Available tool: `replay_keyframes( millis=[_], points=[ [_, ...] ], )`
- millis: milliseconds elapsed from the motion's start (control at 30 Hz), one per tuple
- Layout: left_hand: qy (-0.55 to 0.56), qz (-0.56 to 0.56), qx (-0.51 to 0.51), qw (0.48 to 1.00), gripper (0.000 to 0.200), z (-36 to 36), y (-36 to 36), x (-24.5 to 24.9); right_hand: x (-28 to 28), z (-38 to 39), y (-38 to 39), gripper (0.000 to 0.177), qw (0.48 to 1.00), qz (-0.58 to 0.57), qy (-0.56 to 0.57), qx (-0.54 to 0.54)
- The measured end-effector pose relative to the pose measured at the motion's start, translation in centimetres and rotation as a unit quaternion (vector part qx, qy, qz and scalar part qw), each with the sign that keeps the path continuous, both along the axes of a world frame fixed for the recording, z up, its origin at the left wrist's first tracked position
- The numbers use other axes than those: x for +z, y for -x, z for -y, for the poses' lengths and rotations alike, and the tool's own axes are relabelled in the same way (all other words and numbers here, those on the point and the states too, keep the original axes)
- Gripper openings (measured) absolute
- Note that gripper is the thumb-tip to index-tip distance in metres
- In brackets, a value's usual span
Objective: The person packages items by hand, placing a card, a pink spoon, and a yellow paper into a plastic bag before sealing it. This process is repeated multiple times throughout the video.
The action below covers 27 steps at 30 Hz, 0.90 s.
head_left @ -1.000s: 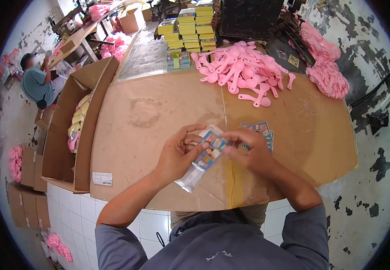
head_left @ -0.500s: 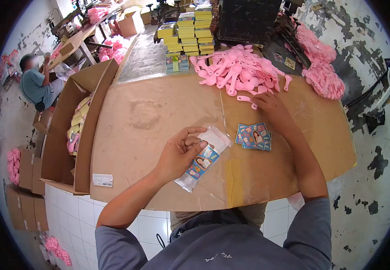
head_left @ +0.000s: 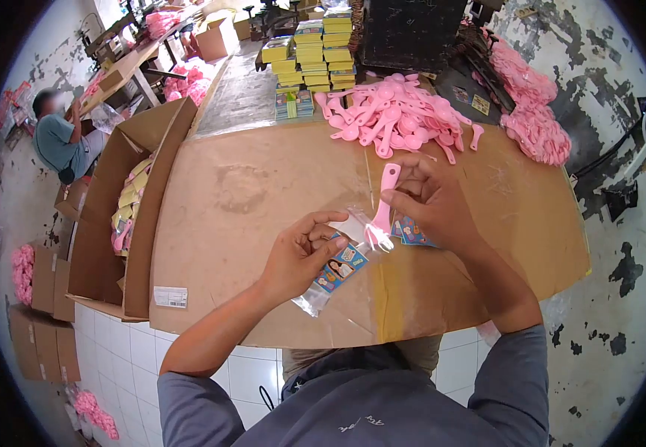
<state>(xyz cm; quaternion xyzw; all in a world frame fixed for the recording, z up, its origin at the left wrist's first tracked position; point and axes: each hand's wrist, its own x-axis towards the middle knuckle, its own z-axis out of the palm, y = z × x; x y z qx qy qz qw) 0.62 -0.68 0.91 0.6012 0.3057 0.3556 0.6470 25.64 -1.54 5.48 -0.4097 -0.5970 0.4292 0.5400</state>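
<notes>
We've got the printed card [head_left: 340, 267] already in the clear bag [head_left: 321, 289], left hand [head_left: 297, 257] pinching its mouth; right hand [head_left: 431, 201] pinches the pink fork [head_left: 385, 203] at the opening, insertion apparently still to do.

No writing here can be read. A white label [head_left: 169, 296] on the cardboard tabletop [head_left: 263, 186], the picture card [head_left: 340, 267] inside the bag [head_left: 310, 299], the yellow boxes [head_left: 315, 52] and a mark on the shirt [head_left: 360, 425] all carry print too small or blurred to make out.
</notes>
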Motion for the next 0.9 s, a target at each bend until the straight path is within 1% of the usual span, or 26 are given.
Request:
replay_keyframes(
  millis=[33,133,233,333,433,533,567,633,667,733,767,833,900],
  points=[
    [0.006,0.006,0.002,1.000,0.037,0.1,-0.1,0.1,0.6,0.3,0.6,0.042,1.000,-0.018,0.011,0.000],
    [0.024,0.012,0.006,1.000,0.034,0.1,0.0,0.0,1.2,0.2,1.3,0.049,0.999,-0.043,0.025,-0.008],
    [0.035,-0.010,0.000,0.999,0.031,0.2,0.1,0.1,-0.4,0.0,1.5,0.047,1.000,0.010,-0.011,0.011],
    [0.028,-0.015,0.003,0.999,0.029,0.2,0.1,-0.2,-0.9,0.5,2.3,0.047,1.000,-0.020,-0.001,0.001],
    [0.014,0.002,0.019,1.000,0.029,-0.2,-0.1,-1.0,-2.1,0.9,3.3,0.042,0.997,-0.052,-0.039,-0.038],
    [0.004,0.038,0.013,0.999,0.027,-0.5,0.0,-1.5,-3.5,1.5,3.2,0.032,0.999,0.020,-0.039,-0.031],
    [0.000,0.052,0.006,0.999,0.026,-0.6,0.1,-1.5,-3.6,1.4,2.6,0.031,0.993,0.093,-0.070,0.001],
    [0.016,0.015,0.002,1.000,0.024,-0.8,0.4,-1.0,-3.3,1.1,1.3,0.029,0.961,0.236,-0.131,0.066],
    [0.025,-0.004,0.001,1.000,0.024,-0.8,0.6,-0.8,-3.2,1.1,1.3,0.028,0.979,0.174,-0.082,0.070],
    [0.054,0.035,-0.024,0.998,0.024,-1.0,0.8,-0.8,-2.1,1.2,1.9,0.025,0.996,0.047,0.019,0.076],
    [0.069,0.054,-0.038,0.995,0.024,-1.0,0.8,-0.8,-1.7,1.1,2.1,0.023,0.995,0.062,-0.013,0.077],
    [0.077,0.050,-0.062,0.994,0.028,-1.0,0.9,-0.5,-0.7,0.7,2.5,0.019,0.990,0.091,-0.079,0.077],
    [0.066,0.059,-0.071,0.994,0.031,-0.8,1.0,-0.3,0.9,1.0,2.4,0.015,0.957,0.219,-0.148,0.117]
  ],
)
